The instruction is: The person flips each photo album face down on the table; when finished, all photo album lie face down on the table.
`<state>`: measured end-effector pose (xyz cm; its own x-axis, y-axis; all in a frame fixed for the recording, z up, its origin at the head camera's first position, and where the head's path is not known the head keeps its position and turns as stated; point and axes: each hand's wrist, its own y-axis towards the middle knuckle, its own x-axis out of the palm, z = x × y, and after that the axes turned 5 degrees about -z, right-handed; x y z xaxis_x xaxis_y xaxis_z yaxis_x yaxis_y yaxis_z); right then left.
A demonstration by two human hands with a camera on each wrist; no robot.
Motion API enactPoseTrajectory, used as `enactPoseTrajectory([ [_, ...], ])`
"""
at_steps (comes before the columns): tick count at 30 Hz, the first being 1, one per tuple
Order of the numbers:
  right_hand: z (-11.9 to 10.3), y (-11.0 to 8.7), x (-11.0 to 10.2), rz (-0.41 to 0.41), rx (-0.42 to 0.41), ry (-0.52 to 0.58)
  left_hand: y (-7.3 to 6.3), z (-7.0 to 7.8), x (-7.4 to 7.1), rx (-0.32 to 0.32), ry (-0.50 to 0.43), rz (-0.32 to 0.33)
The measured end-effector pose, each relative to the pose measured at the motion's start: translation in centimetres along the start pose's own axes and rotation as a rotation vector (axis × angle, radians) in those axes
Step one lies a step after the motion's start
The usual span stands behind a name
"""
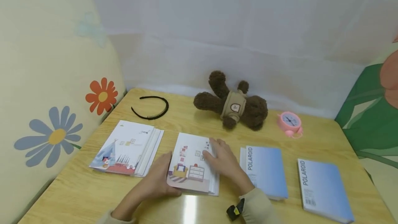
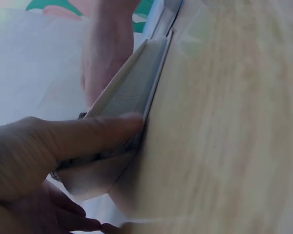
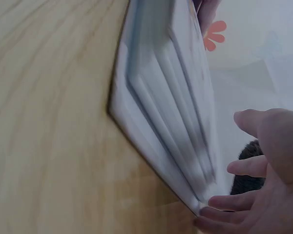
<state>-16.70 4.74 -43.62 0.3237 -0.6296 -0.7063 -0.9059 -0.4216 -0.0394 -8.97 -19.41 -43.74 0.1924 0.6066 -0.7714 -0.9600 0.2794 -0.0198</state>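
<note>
Dresser-print album (image 1: 186, 160): in the middle of the tabletop (image 1: 71, 199), white cover up, between the 2 hands; the right wrist view shows its thick layers of pages.
Left hand (image 1: 157, 179): the grip clasps the album's near left corner, thumb along the near edge, fingers at the left side.
Right hand (image 1: 225, 160): the grip is loose, fingers extended and touching the far right corner, thumb spread apart from them.
Tent-print album (image 1: 124, 146): left of the left hand, white cover up.
POLAROID albums: 2 blue-and-white ones, 1 (image 1: 267, 172) just beside the right forearm, 1 (image 1: 324, 187) farther right.
Brown teddy bear (image 1: 234, 108): lying at the back in a tan top, head to the right.
Black headband (image 1: 168, 107): behind the tent-print album.
Pink alarm clock (image 1: 290, 119): right of the bear, dial showing.
Right wrist: black strap (image 1: 236, 210) at a beige sleeve (image 1: 262, 205).
</note>
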Motion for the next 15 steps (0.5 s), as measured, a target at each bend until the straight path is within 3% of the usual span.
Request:
enactPoseTrajectory([
  [4, -0.2, 0.2, 1.0, 0.038, 0.038, -0.048, 0.3, -0.3, 0.7, 0.034, -0.006, 0.016],
  [7, -0.3, 0.2, 1.3, 0.075, 0.066, -0.048, 0.4, -0.1, 0.9, 0.068, -0.065, 0.021],
  [15, -0.3, 0.4, 1.2, 0.115, 0.029, 0.093, -0.3, 1.0, -0.4, 0.108, -0.267, -0.059],
])
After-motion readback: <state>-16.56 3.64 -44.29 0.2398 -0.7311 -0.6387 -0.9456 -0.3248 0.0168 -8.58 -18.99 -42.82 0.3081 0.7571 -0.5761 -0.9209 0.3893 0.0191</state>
